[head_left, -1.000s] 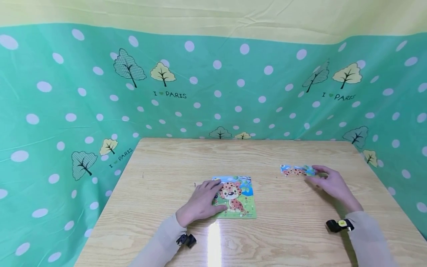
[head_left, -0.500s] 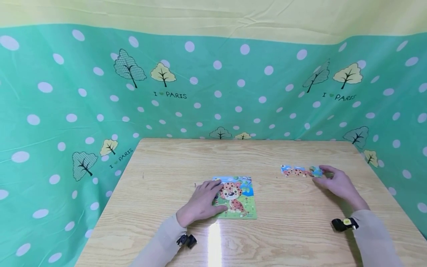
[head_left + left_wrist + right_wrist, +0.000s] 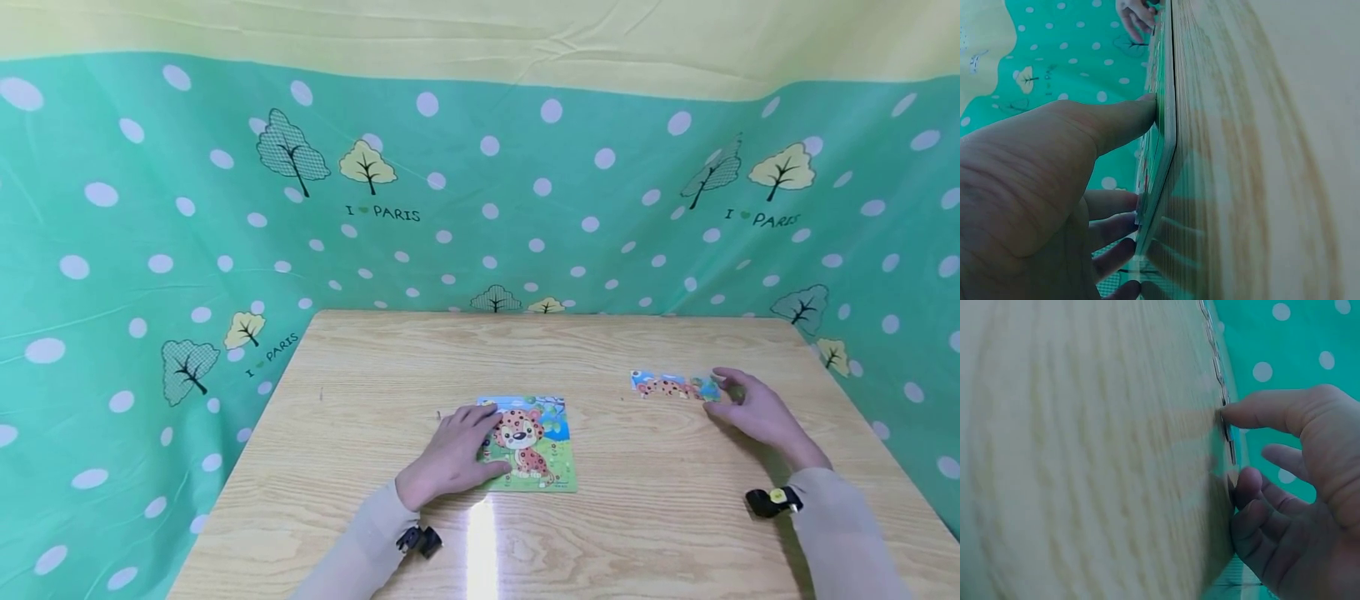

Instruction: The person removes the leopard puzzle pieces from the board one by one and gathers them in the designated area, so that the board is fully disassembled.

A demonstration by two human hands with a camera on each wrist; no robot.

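A square puzzle board [image 3: 558,454] with a cartoon leopard picture lies flat on the wooden table, near its middle. My left hand [image 3: 453,454] rests on the board's left part, thumb on the near side and fingers spread toward the far side; in the left wrist view the thumb [image 3: 1125,119] touches its top. Farther right, several joined puzzle pieces [image 3: 663,387] form a short strip. At the strip's right end, my right hand [image 3: 761,412] pinches a blue and green puzzle piece [image 3: 705,387] between thumb and forefinger. The right wrist view shows the thumb [image 3: 1266,411] at the piece's edge.
The light wooden table [image 3: 390,350] has a bright light reflection near its front. A green dotted cloth [image 3: 510,233] with printed trees hangs behind the table and on both sides. Black camera mounts sit at both wrists.
My right hand first drew the end piece right, opening a gap from the strip, then brought it back left against the strip. My left hand and the board stayed put.
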